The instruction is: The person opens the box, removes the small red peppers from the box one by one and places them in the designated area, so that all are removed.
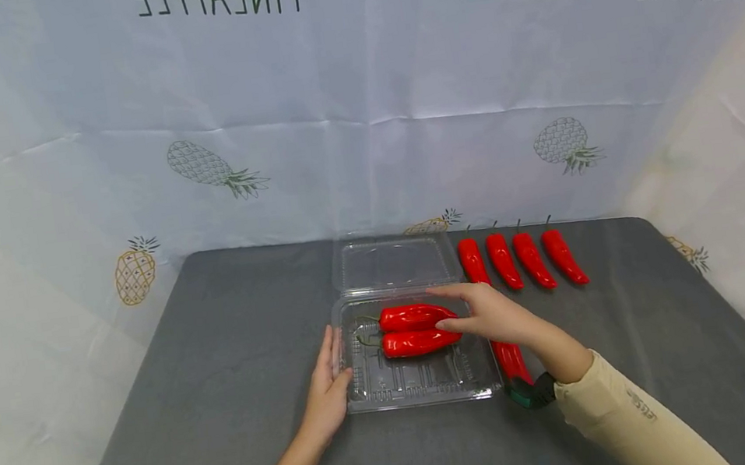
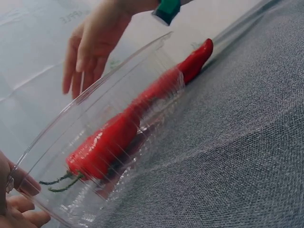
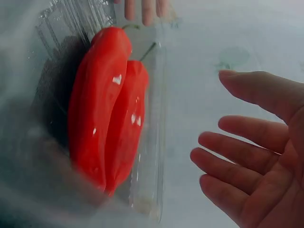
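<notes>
A clear plastic box (image 1: 416, 399) lies open on the table with two glossy red peppers (image 1: 411, 343) side by side in it, green stems pointing left. My left hand (image 1: 324, 400) grips the box's left side, thumb at the rim and fingers along the outer wall. Over the right part of the box hovers my right hand (image 1: 492, 315), fingers spread and holding nothing. In the right wrist view its palm and fingers (image 3: 232, 164) are apart from the peppers (image 3: 97, 109). The left wrist view shows the peppers (image 2: 107, 145) through the clear wall.
The box's hinged lid (image 1: 394, 263) is folded back toward the wall. Several more red peppers (image 1: 564, 257) lie in a row at the back right, and another red pepper (image 1: 511, 362) lies against the box's right side. A pineapple-print cloth (image 1: 358, 69) hangs behind the grey table (image 1: 218, 347).
</notes>
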Demonstrator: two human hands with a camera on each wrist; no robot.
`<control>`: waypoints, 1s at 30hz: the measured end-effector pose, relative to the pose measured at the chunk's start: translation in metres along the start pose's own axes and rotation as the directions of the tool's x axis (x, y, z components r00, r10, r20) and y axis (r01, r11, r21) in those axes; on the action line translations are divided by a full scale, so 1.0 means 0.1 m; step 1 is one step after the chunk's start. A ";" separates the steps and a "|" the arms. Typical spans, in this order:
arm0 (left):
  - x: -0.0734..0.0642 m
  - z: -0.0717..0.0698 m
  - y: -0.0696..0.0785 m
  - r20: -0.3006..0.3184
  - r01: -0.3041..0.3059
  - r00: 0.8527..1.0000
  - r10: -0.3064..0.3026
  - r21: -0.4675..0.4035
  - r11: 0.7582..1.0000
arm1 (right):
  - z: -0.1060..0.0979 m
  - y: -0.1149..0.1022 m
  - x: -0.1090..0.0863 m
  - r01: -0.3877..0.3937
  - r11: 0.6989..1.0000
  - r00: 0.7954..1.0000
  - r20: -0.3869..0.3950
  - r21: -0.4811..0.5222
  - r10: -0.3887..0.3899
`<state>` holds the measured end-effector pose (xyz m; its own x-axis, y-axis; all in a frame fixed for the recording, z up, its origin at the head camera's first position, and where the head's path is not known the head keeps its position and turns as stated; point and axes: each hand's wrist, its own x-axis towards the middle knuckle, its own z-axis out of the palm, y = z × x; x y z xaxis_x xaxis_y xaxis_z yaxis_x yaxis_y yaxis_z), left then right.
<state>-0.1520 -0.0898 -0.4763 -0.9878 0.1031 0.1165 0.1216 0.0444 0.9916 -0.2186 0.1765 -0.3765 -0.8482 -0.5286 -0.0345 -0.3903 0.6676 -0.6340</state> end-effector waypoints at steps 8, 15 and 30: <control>0.01 0.00 -0.02 -0.002 0.002 1.000 -0.002 -0.010 1.000 | 0.11 -0.10 0.24 0.079 0.986 0.989 0.138 -0.146 -0.059; 0.01 0.00 -0.03 -0.001 -0.001 1.000 0.001 -0.010 1.000 | 0.23 -0.18 0.36 0.042 0.980 0.973 0.232 -0.193 0.004; 0.01 0.00 -0.01 0.003 0.009 1.000 -0.009 -0.026 1.000 | 0.41 -0.20 0.49 0.054 0.977 0.959 0.284 -0.208 0.007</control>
<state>-0.1530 -0.0895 -0.4769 -0.9885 0.1060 0.1079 0.1105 0.0191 0.9937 -0.2378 0.1159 -0.3969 -0.7146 -0.6507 -0.2568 -0.5013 0.7324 -0.4607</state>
